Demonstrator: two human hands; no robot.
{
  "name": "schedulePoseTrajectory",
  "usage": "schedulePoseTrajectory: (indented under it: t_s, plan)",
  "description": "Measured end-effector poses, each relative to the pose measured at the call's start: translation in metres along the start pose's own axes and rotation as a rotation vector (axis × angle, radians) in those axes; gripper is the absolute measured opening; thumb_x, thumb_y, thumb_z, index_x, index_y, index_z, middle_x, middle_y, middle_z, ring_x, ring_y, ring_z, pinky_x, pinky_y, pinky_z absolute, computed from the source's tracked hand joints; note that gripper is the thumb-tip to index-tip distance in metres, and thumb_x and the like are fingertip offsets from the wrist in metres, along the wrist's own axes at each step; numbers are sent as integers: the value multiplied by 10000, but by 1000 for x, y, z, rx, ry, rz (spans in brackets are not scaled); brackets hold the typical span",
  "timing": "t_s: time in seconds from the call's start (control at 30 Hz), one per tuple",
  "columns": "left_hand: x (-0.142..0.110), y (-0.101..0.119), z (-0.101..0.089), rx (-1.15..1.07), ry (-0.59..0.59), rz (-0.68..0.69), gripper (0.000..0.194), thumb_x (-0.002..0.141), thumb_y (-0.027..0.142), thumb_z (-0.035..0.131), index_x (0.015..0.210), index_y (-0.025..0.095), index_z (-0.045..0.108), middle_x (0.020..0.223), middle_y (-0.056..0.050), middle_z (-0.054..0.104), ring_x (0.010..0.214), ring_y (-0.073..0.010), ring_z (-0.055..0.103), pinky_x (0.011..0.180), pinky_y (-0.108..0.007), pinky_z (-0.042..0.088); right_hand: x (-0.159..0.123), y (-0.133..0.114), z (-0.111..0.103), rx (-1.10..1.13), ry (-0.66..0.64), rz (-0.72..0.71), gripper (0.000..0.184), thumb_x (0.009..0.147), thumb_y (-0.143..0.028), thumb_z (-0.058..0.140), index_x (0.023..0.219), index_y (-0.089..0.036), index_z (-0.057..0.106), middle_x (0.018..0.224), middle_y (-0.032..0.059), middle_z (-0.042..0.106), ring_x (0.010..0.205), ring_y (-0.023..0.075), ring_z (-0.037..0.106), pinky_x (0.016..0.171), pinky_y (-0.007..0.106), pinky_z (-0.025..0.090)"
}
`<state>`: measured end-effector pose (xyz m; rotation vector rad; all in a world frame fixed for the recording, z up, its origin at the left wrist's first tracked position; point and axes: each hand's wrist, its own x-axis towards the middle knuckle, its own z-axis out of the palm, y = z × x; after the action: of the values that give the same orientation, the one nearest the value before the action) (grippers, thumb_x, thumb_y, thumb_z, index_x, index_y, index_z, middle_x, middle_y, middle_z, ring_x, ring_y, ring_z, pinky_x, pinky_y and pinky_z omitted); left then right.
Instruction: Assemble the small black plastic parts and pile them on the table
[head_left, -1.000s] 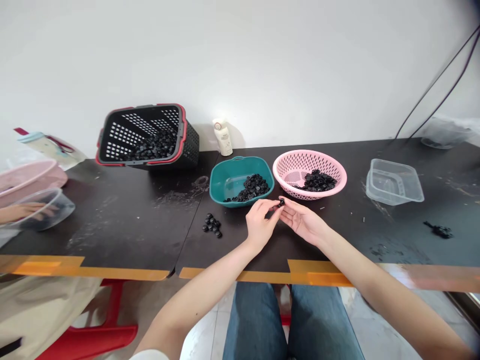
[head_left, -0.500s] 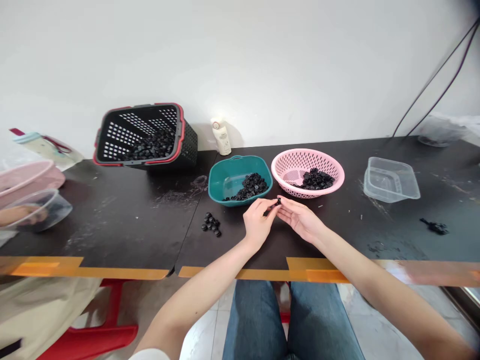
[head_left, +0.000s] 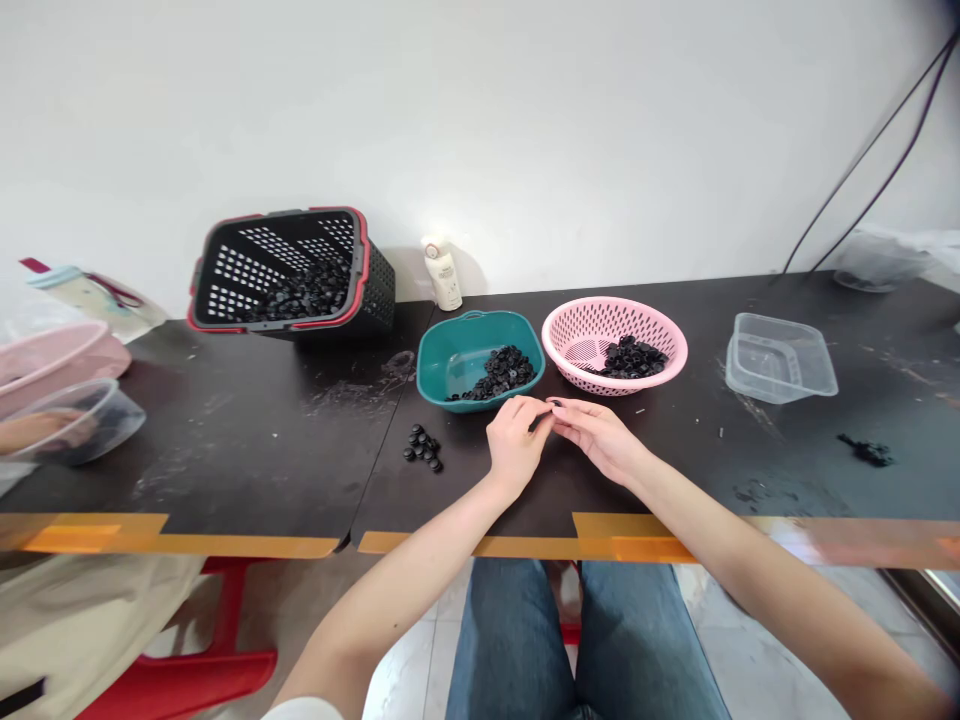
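Note:
My left hand (head_left: 516,440) and my right hand (head_left: 594,432) meet over the black table (head_left: 247,440), fingertips pinched together on a small black part (head_left: 547,412) that is mostly hidden between them. Just behind the hands stands a teal bowl (head_left: 457,358) holding several small black parts. To its right a pink perforated basket (head_left: 609,325) holds more of the same black parts. A little cluster of black parts (head_left: 424,448) lies on the table left of my left hand.
A black basket with a red rim (head_left: 294,268) leans at the back left with black parts inside. A small white bottle (head_left: 440,273) stands by the wall. Clear plastic tubs (head_left: 780,358) sit at right, a black piece (head_left: 866,451) nearby. Another person's hand is in a clear bowl (head_left: 64,420) at far left.
My fingertips have closed tighter together around the small black part, which now shows less. Both hands have shifted slightly left and toward the bowls.

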<state>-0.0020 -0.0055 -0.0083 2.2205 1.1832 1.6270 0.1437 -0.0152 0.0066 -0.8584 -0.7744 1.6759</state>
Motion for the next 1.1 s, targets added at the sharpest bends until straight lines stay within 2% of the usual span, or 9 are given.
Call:
schedulePoseTrajectory:
  t_s: [0.1, 0.27, 0.47, 0.67, 0.93, 1.1]
  plan:
    - [1, 1, 0, -22, -14, 13, 92, 847, 234, 632, 918, 184, 666, 855, -33, 666, 806, -146, 612, 735, -276, 513, 0, -2, 0, -10, -9, 9, 178, 697, -240, 774, 866, -185, 757, 949, 47, 742, 872, 152, 663, 906, 307, 495]
    - [4, 2, -3, -128, 7, -66, 373, 801, 290, 696, 1154, 216, 605, 957, -29, 631, 751, -110, 590, 736, -267, 537, -3, -6, 0, -4, -28, -11, 190, 723, -261, 752, 895, -181, 750, 863, 38, 743, 805, 140, 667, 865, 300, 509]
    - [4, 2, -5, -205, -67, 14, 288, 860, 246, 624, 1146, 229, 643, 1026, -51, 648, 860, -133, 624, 820, -298, 541, -7, -11, 0, -35, -45, -103, 243, 724, -238, 758, 959, -254, 703, 805, -18, 731, 742, 116, 671, 797, 294, 542]
    - [3, 6, -6, -220, -29, -22, 282, 840, 242, 648, 1121, 224, 652, 951, -38, 657, 847, -135, 628, 800, -293, 545, -10, -11, 1, -165, -27, -220, 206, 729, -275, 761, 925, -239, 711, 791, 8, 737, 763, 153, 694, 779, 331, 571]
    - [3, 9, -9, -187, 48, 29, 215, 796, 226, 700, 1009, 201, 687, 895, -35, 679, 785, -133, 624, 752, -283, 542, -12, -11, 2, -265, 3, -292, 178, 738, -319, 752, 902, -249, 744, 863, 24, 740, 786, 176, 696, 739, 342, 601]
    - [3, 9, -11, -145, 68, 51, 205, 805, 243, 693, 1008, 212, 690, 909, -42, 690, 838, -152, 641, 767, -293, 550, -13, -13, 1, -305, -6, -295, 183, 733, -314, 758, 910, -267, 764, 907, 28, 745, 798, 196, 692, 775, 383, 599]
